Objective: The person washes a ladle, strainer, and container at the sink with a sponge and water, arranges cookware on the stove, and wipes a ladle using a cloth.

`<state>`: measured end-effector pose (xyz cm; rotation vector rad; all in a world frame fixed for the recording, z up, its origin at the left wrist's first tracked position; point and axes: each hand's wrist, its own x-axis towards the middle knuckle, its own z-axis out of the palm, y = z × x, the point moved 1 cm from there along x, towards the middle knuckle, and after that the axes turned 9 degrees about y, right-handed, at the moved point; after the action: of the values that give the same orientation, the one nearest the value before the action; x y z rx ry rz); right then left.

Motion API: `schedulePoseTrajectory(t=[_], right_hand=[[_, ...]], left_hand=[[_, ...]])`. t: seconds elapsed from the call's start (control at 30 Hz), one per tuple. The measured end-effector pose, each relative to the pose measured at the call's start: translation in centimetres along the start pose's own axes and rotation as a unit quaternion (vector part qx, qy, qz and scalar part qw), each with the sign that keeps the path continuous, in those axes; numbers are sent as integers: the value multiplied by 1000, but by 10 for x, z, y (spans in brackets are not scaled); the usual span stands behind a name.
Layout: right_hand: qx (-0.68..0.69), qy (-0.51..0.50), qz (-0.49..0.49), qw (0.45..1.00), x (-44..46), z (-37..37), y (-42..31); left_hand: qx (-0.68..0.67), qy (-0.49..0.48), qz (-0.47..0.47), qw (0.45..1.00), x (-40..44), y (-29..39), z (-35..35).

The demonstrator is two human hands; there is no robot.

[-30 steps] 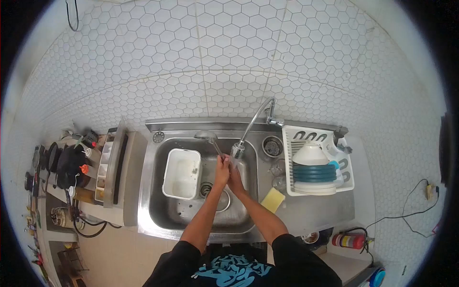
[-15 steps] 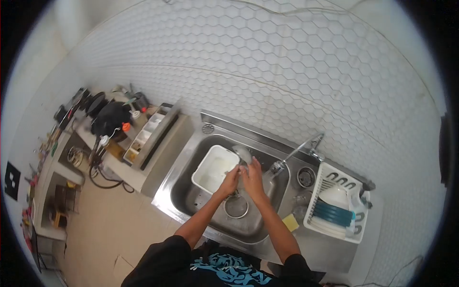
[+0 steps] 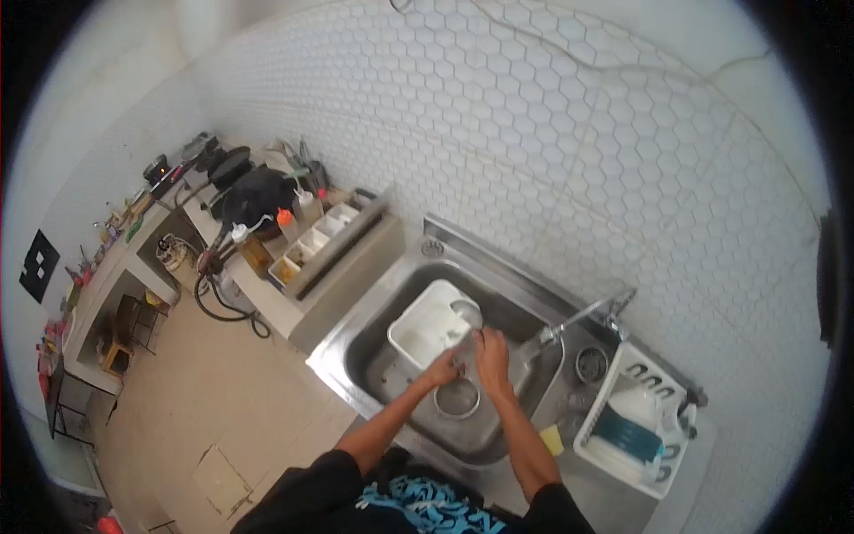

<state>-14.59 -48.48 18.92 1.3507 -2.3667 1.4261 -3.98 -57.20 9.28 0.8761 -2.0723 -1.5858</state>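
While the white tub (image 3: 418, 329) stands at the left of the sink (image 3: 329, 361), the left hand (image 3: 442, 367) curls by the tub's near right side; whether it grips anything, I cannot tell. Just beyond, the ladle (image 3: 467, 311) shows its bowl against the tub's right side. It looks metal: probably light, stiff, slippery if wet, best held by the handle. Rightmost, the right hand (image 3: 491, 354) bends its fingers just beside it, their hold unclear.
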Motion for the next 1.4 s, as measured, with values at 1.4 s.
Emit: schedulePoseTrajectory(t=[1.4], right_hand=[[-43, 73, 13, 996, 15, 124, -162]], left_hand=[[588, 233, 112, 766, 85, -84, -493]])
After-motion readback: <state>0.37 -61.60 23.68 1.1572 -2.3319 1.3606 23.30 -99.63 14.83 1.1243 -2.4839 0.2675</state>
